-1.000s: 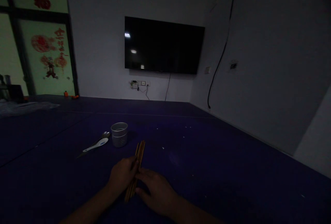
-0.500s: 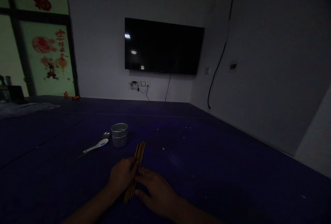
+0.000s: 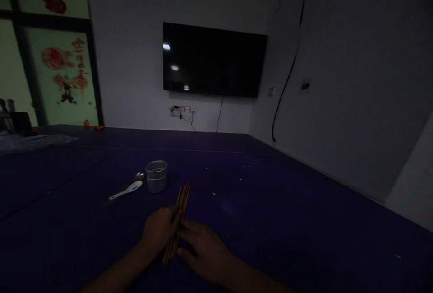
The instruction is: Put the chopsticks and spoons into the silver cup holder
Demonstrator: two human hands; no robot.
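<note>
Several wooden chopsticks (image 3: pixel 184 197) lie bunched together on the dark blue surface, their tips pointing away from me. My left hand (image 3: pixel 159 229) is closed against the bundle from the left, thumb over the middle. From the other side my right hand (image 3: pixel 205 248) presses its fingertips to the same chopsticks, its thumb near their lower part. Beyond my left hand stands an upright grey cup (image 3: pixel 156 183) with a perforated lower wall. Left of the cup, a white soup spoon (image 3: pixel 126 191) lies alongside a metal spoon (image 3: pixel 139 176).
Small white scraps (image 3: pixel 213 193) dot the blue surface (image 3: pixel 291 202). Clear plastic wrap (image 3: pixel 37 141) lies at the far left, with small orange objects (image 3: pixel 98 127) near the door. A black cable (image 3: pixel 287 78) hangs down the right wall; a television (image 3: pixel 214 60) is mounted ahead.
</note>
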